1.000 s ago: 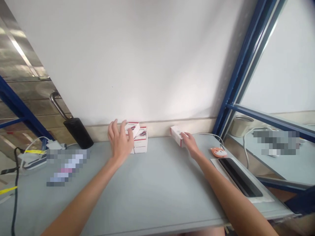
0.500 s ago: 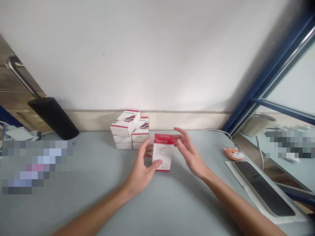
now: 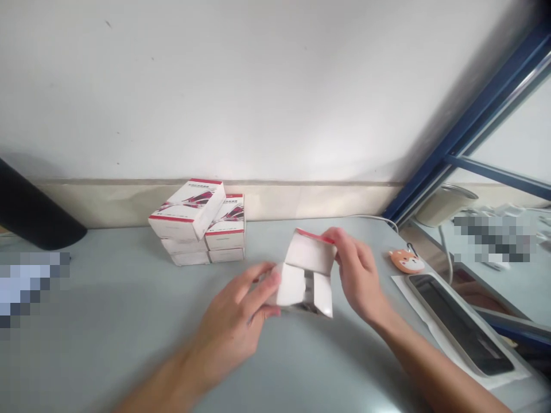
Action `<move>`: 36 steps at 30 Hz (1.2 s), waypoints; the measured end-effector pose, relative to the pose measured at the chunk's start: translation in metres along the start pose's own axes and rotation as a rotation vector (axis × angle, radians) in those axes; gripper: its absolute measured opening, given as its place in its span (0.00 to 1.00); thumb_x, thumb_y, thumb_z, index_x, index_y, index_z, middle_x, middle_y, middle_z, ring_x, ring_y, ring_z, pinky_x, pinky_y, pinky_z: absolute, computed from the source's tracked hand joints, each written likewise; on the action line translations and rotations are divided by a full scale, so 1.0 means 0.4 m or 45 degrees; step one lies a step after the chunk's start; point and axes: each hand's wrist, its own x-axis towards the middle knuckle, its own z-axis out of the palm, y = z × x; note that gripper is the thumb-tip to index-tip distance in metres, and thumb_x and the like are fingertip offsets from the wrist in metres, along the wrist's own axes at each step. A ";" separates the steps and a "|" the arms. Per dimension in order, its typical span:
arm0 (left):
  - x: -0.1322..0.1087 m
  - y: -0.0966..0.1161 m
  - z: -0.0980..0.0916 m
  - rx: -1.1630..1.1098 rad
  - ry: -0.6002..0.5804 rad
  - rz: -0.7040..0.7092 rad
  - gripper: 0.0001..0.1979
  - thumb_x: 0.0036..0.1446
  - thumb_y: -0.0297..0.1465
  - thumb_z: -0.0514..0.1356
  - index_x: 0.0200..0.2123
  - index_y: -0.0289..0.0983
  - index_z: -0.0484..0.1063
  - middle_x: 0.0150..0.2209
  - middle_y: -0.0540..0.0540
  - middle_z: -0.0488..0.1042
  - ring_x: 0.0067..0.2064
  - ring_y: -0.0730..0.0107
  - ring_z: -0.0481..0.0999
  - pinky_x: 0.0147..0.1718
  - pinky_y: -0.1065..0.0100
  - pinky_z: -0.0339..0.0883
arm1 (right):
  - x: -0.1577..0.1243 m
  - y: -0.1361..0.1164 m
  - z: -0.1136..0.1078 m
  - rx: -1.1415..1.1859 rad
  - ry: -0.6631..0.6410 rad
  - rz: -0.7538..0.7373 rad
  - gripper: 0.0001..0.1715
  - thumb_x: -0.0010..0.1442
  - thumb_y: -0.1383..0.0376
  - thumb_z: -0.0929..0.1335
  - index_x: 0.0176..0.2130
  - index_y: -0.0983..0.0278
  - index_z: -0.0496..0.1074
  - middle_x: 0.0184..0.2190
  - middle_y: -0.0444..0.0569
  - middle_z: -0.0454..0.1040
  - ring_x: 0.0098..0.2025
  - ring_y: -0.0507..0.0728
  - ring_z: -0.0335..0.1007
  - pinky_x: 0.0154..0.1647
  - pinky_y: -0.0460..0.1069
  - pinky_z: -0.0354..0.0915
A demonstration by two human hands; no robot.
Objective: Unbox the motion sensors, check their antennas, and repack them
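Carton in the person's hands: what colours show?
The opened carton is white with a red flap edge, best seen in the head view.

And there they are, both bare: the left hand (image 3: 232, 321) and right hand (image 3: 357, 278), long slim fingers and short nails, right above the table (image 3: 107, 350). The left forearm (image 3: 161, 381) and right forearm (image 3: 434, 370) taper down to narrow wrists, smooth all along!

A pale grey table (image 3: 107, 338) carries stacked white boxes (image 3: 202, 226) (red-trimmed) and an orange fox-face trinket (image 3: 406, 261).
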 end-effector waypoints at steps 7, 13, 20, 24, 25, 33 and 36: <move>0.015 0.028 -0.030 0.298 0.098 0.305 0.43 0.53 0.10 0.64 0.64 0.56 0.68 0.76 0.46 0.48 0.74 0.46 0.61 0.67 0.40 0.68 | 0.016 0.031 0.029 0.374 -0.463 0.513 0.18 0.68 0.47 0.69 0.42 0.59 0.75 0.34 0.42 0.73 0.33 0.52 0.66 0.33 0.46 0.61; 0.044 0.038 -0.052 0.374 -0.004 0.393 0.28 0.56 0.14 0.65 0.56 0.45 0.71 0.75 0.38 0.54 0.71 0.46 0.67 0.63 0.45 0.74 | 0.000 0.037 0.018 0.052 -0.091 -0.036 0.13 0.73 0.53 0.66 0.48 0.58 0.73 0.41 0.47 0.74 0.40 0.56 0.71 0.41 0.52 0.69; 0.047 0.011 -0.039 0.336 0.213 0.393 0.31 0.56 0.15 0.65 0.57 0.46 0.65 0.71 0.39 0.65 0.63 0.53 0.77 0.55 0.51 0.80 | -0.033 -0.008 -0.008 -0.674 -0.182 -1.229 0.14 0.66 0.64 0.65 0.51 0.58 0.74 0.53 0.56 0.68 0.52 0.64 0.72 0.48 0.61 0.73; 0.040 0.012 -0.041 0.244 0.200 0.165 0.34 0.63 0.21 0.60 0.68 0.50 0.58 0.63 0.44 0.76 0.62 0.56 0.79 0.56 0.52 0.80 | -0.031 0.007 0.001 -0.710 -0.090 -1.250 0.13 0.63 0.65 0.68 0.48 0.57 0.70 0.54 0.56 0.67 0.53 0.66 0.72 0.46 0.60 0.74; 0.039 0.013 -0.042 0.229 0.191 0.129 0.33 0.63 0.21 0.57 0.69 0.48 0.58 0.62 0.44 0.78 0.62 0.57 0.79 0.57 0.53 0.79 | -0.030 0.011 0.003 -0.673 -0.038 -1.228 0.12 0.62 0.67 0.68 0.47 0.57 0.69 0.53 0.56 0.67 0.53 0.65 0.72 0.44 0.59 0.73; 0.054 0.011 -0.052 0.525 0.261 0.455 0.17 0.54 0.15 0.66 0.37 0.41 0.67 0.66 0.40 0.73 0.63 0.51 0.78 0.51 0.55 0.81 | -0.014 0.026 0.003 -0.716 -0.077 -1.016 0.19 0.67 0.75 0.65 0.53 0.57 0.74 0.52 0.55 0.67 0.52 0.61 0.72 0.46 0.57 0.73; 0.059 0.008 -0.055 0.603 0.240 0.483 0.17 0.54 0.16 0.69 0.34 0.39 0.65 0.64 0.34 0.75 0.61 0.46 0.79 0.48 0.53 0.80 | -0.006 0.027 0.000 -0.744 -0.083 -1.087 0.13 0.69 0.69 0.70 0.53 0.58 0.76 0.52 0.56 0.68 0.52 0.61 0.72 0.49 0.57 0.73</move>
